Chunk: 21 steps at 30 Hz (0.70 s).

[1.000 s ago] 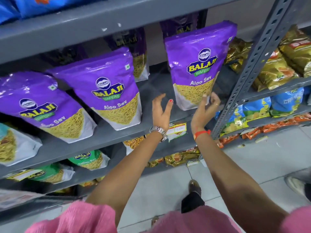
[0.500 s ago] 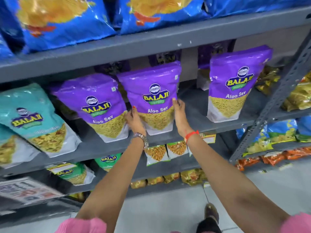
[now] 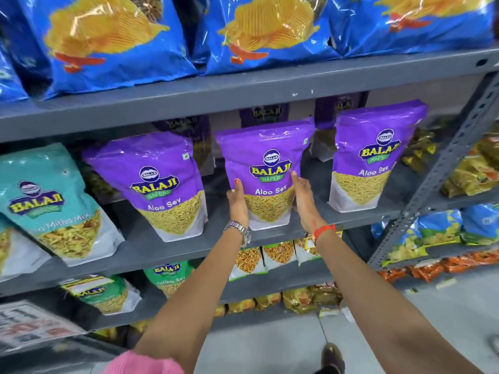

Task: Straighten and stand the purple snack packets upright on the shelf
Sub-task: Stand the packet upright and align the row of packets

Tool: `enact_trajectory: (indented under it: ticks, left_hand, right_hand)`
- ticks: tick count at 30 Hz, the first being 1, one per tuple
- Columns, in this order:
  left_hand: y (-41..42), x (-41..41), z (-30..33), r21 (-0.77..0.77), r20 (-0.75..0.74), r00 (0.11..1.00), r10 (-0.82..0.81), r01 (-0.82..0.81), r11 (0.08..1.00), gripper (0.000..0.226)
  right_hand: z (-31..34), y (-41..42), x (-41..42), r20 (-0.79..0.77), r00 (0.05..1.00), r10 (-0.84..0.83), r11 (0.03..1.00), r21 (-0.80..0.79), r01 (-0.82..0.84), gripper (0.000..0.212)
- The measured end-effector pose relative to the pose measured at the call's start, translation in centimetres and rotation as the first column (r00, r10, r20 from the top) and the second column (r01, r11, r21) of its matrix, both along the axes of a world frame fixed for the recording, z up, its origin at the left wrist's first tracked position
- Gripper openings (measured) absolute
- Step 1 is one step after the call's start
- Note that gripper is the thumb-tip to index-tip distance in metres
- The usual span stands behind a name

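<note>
Three purple Aloo Sev packets stand in a front row on the grey shelf (image 3: 189, 247). The middle purple packet (image 3: 266, 157) is upright between my hands. My left hand (image 3: 238, 203) presses its lower left edge and my right hand (image 3: 303, 201) presses its lower right edge, fingers flat along the sides. The left purple packet (image 3: 154, 168) leans a little to the left. The right purple packet (image 3: 375, 147) stands near the shelf post. Darker purple packets (image 3: 263, 113) stand behind in shadow.
Teal packets (image 3: 46, 195) stand at the left of the same shelf. Blue chip bags (image 3: 113, 39) fill the shelf above. A slanted grey post (image 3: 437, 171) borders the right. Green and small packets sit on lower shelves; the tiled floor lies below.
My hands left the right purple packet, moved left and took the middle one by its sides. The view has tilted up, so the blue chip bags show fully.
</note>
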<state>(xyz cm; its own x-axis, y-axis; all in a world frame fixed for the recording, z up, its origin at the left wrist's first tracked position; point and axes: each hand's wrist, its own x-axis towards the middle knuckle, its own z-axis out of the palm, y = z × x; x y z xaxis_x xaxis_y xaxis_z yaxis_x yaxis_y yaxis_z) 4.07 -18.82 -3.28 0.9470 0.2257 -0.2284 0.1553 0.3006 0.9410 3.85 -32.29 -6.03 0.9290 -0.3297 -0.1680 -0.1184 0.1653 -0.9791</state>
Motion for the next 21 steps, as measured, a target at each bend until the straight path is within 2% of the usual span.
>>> enact_trajectory:
  ticks: [3, 5, 8, 10, 11, 14, 18, 20, 21]
  left_hand:
    - [0.4, 0.0, -0.9, 0.002, 0.008, 0.998, -0.064, 0.064, 0.998, 0.032]
    - [0.8, -0.4, -1.0, 0.013, -0.022, 0.995, -0.096, 0.096, 0.995, 0.044]
    - [1.6, -1.4, -1.0, 0.083, -0.007, 0.998, -0.06, 0.061, 0.995, 0.047]
    - [2.7, -2.0, -1.7, 0.139, 0.051, 0.999, 0.017, -0.024, 0.99, 0.039]
    - [3.7, -2.5, -2.4, 0.142, 0.066, 0.996, 0.051, -0.06, 0.988, 0.032]
    - [6.5, -4.1, -3.9, 0.12, 0.118, 0.973, 0.196, -0.21, 0.97, 0.016]
    - [11.5, -4.9, -3.0, 0.095, 0.188, 0.839, 0.51, -0.533, 0.841, 0.008]
    - [14.5, -4.5, -2.0, 0.058, 0.221, 0.788, 0.574, -0.598, 0.799, 0.016]
    - [15.8, -4.0, -1.3, 0.04, 0.215, 0.779, 0.589, -0.61, 0.791, 0.022]
  right_hand:
    - [-0.1, -0.1, -0.2, 0.013, 1.0, 0.011, 0.999, 0.045, -0.012, 0.038]
    - [-0.4, 0.4, -0.5, 0.034, 0.996, -0.076, 0.997, 0.035, 0.075, 0.039]
    - [-1.0, 2.4, -2.6, 0.188, 0.934, -0.305, 0.92, -0.194, 0.339, 0.042]
    - [-1.2, 4.4, -4.6, 0.352, 0.868, -0.349, 0.817, -0.339, 0.466, 0.037]
    - [-1.3, 5.6, -5.3, 0.404, 0.857, -0.318, 0.785, -0.395, 0.478, 0.036]
    - [-1.2, 8.9, -6.1, 0.468, 0.873, -0.136, 0.8, -0.468, 0.375, 0.035]
    - [-0.4, 13.2, -5.6, 0.512, 0.85, 0.123, 0.8, -0.558, 0.22, 0.029]
    - [-0.1, 15.3, -4.3, 0.456, 0.86, 0.23, 0.853, -0.52, 0.048, 0.033]
    - [0.4, 16.4, -3.6, 0.394, 0.887, 0.239, 0.898, -0.437, -0.047, 0.038]
